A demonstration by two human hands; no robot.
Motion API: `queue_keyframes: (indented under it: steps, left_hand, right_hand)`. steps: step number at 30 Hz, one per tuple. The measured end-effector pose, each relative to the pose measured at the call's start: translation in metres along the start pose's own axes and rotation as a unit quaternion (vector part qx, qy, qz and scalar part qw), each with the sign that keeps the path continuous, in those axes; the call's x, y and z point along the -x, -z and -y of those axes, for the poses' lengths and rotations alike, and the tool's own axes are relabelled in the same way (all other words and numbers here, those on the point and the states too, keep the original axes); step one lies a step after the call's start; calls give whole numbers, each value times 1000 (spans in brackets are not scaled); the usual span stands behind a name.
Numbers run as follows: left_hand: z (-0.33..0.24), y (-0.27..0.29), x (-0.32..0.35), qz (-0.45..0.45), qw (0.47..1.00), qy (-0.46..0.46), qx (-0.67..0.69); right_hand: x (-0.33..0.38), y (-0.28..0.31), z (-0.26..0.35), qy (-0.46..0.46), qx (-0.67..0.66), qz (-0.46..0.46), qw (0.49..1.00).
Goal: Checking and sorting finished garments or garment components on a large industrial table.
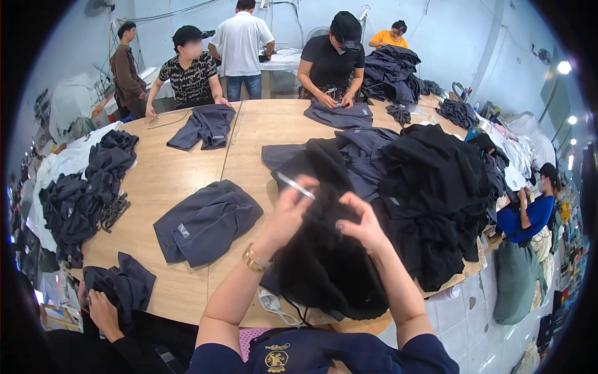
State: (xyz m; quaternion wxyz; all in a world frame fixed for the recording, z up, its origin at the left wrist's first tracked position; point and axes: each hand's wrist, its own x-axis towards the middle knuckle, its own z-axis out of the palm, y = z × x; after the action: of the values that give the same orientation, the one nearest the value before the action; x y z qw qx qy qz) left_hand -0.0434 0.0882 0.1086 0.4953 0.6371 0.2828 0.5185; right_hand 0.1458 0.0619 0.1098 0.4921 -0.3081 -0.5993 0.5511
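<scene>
My left hand (291, 212) is closed round a slim silver tool (296, 186), which sticks out past the fingers; its exact kind is too blurred to tell. A black garment (327, 268) is bunched between my two hands and drapes down over the table's near edge. On its right side my right hand (362, 225) grips the cloth, thumb and forefinger curved toward the left hand; the other fingers are partly hidden. Just beyond my hands, dark grey garments (361, 156) lie in a heap. A folded dark grey garment (208, 222) with a small light patch rests to the left.
A large black garment pile (436, 199) fills the table's right side; another dark heap (93, 187) lies at the left. Co-workers handle grey garments across the wooden table (180, 287), and a neighbour's hand (104, 315) holds one at lower left. A white cable (274, 305) lies near the front edge.
</scene>
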Motion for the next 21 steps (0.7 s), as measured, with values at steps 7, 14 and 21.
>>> queue_keyframes:
  steps: [7, 14, 21]
  left_hand:
    - [-76, 14, -47, -183, 960, -199, 78]
    - [-85, 95, -87, -302, 937, -162, 65]
    - [-58, 168, -105, -411, 894, -77, 162]
  right_hand:
    - [-68, -4, 64, 166, 170, -85, 968]
    - [-94, -1, 107, 90, 581, -43, 807]
    - [-55, 48, 106, 37, 590, -36, 806]
